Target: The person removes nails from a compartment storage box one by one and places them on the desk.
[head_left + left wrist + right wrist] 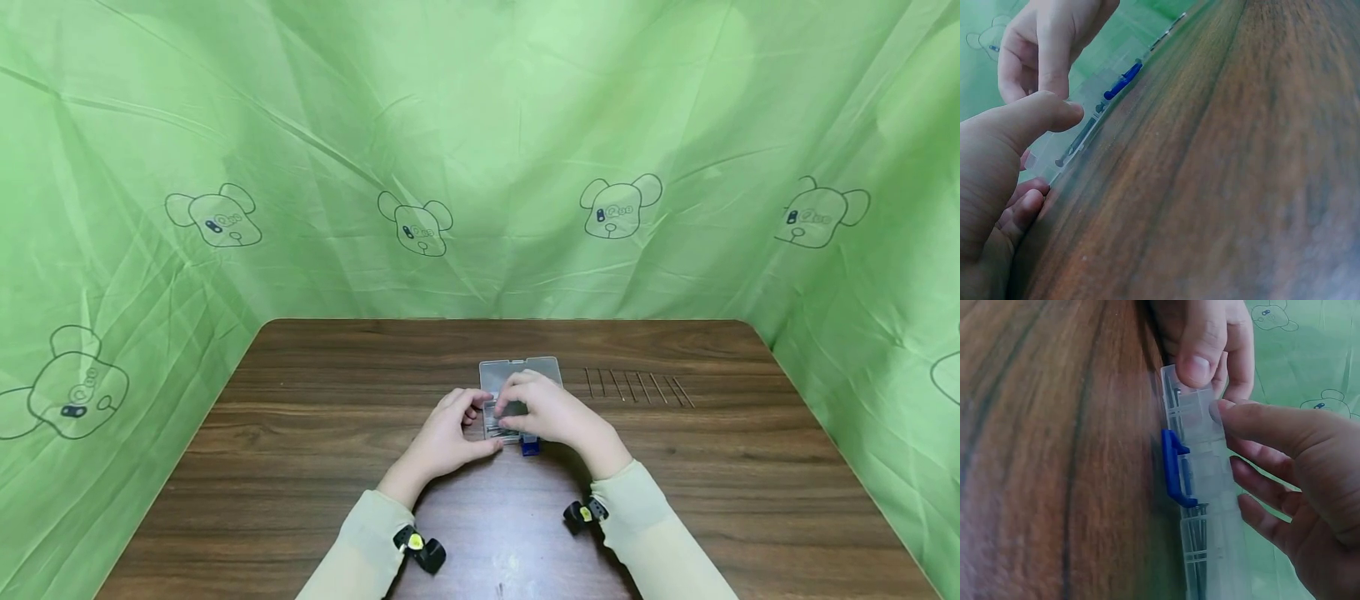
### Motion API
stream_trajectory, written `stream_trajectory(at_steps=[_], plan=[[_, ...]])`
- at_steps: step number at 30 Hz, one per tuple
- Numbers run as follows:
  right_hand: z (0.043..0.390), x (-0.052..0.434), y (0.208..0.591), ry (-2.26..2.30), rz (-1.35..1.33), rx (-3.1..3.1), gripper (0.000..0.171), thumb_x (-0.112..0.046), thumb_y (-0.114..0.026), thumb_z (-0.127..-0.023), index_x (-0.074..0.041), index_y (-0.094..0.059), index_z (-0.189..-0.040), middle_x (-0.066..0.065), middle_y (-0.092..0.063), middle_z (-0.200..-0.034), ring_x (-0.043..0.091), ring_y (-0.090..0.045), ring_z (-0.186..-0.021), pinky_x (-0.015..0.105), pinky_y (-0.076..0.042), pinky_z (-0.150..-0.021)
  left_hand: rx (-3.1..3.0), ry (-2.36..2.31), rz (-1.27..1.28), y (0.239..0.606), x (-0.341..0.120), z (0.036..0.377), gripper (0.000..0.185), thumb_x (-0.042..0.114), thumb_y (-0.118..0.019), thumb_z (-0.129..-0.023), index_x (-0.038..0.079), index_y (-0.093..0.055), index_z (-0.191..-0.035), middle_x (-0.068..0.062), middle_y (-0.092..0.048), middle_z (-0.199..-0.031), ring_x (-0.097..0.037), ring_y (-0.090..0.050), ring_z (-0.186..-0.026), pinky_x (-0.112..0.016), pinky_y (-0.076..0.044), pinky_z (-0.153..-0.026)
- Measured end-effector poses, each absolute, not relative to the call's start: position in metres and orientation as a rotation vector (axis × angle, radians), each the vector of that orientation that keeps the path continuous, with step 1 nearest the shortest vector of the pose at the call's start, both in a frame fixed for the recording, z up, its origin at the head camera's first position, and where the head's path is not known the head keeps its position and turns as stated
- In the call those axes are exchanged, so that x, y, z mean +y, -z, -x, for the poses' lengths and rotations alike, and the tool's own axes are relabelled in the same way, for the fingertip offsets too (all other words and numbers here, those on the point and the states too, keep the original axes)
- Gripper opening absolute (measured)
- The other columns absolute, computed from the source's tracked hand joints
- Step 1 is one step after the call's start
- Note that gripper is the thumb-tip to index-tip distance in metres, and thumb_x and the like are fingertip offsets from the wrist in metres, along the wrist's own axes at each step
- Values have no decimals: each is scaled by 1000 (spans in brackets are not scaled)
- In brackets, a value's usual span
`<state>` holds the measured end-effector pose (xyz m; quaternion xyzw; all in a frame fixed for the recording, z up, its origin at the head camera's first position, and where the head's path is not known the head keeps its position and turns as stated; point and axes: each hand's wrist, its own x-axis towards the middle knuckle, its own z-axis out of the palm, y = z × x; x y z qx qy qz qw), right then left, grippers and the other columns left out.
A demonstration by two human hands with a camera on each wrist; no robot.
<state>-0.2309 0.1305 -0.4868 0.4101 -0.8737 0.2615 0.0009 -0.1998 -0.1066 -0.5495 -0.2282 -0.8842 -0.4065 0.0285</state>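
**Inspector:** Where did the clear plastic box [517, 400] stand?

**Assistant:** It lay on the wooden table [315, 433], near the middle and just in front of the person, with its lid raised behind it. A blue latch [1175, 469] sat on the near edge. Thin metal nails [1196, 540] were seen inside one compartment.

**Inspector:** And the left hand [448, 433]?

**Assistant:** It was at the box's left end. The thumb [1035, 115] was pressed to the near corner and the other fingers were curled against the far side, so the hand pinched that end of the box.

**Inspector:** The right hand [551, 412]?

**Assistant:** It was laid over the right part of the box. The thumb [1260, 422] rested on the top edge close to the latch, and the fingers [1266, 487] were bent behind the far wall. It held the box between thumb and fingers. Whether a nail was pinched in the fingertips could not be told.

**Inspector:** Anything else on the table?

**Assistant:** A row of loose nails [639, 387] lay side by side to the right of the box, well apart from both hands. Green cloth [480, 125] printed with bear heads hung round the table on three sides.
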Motion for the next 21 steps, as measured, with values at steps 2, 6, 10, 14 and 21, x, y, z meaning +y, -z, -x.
stream_trajectory(at_steps=[2,6,10,14,21], plan=[[231,130,488,-809,-1271,-2752,11,-17,-89,-93,-19,-80,-97,-2,-70,-111,25,-65,-115,47,-54,-104,-2735,1256,701,549,-107,200,69,40,-95,-84,18,-65,-143,5,-64,-123,-11,-60,-103,-34,-54,-92],[230,130,490,-785,-1234,-2753,11,-17,-89,-92,-20,-80,-96,-1,-68,-112,27,-62,-116,49,-52,-104,-2739,1251,697,549,-106,200,69,39,-96,-84,18,-65,-142,4,-64,-124,-11,-60,-103,-34,-54,-92],[230,130,491,-775,-1214,-2749,13,-17,-90,-91,-18,-79,-98,0,-68,-111,28,-61,-117,49,-52,-104,-2742,1243,692,548,-106,199,69,40,-96,-84,17,-65,-142,5,-63,-120,-11,-59,-102,-33,-53,-92],[231,131,493,-779,-1222,-2757,17,-17,-91,-90,-18,-76,-99,-1,-68,-111,26,-62,-117,49,-52,-105,-2739,1248,696,547,-106,199,69,40,-96,-84,16,-66,-141,5,-63,-120,-11,-59,-101,-33,-53,-91],[232,133,490,-745,-1343,-2704,14,-14,-90,-90,-20,-77,-92,-4,-71,-108,22,-63,-113,44,-53,-104,-2736,1276,701,546,-106,199,71,38,-96,-83,15,-66,-142,-1,-66,-125,-12,-60,-102,-34,-54,-93]])
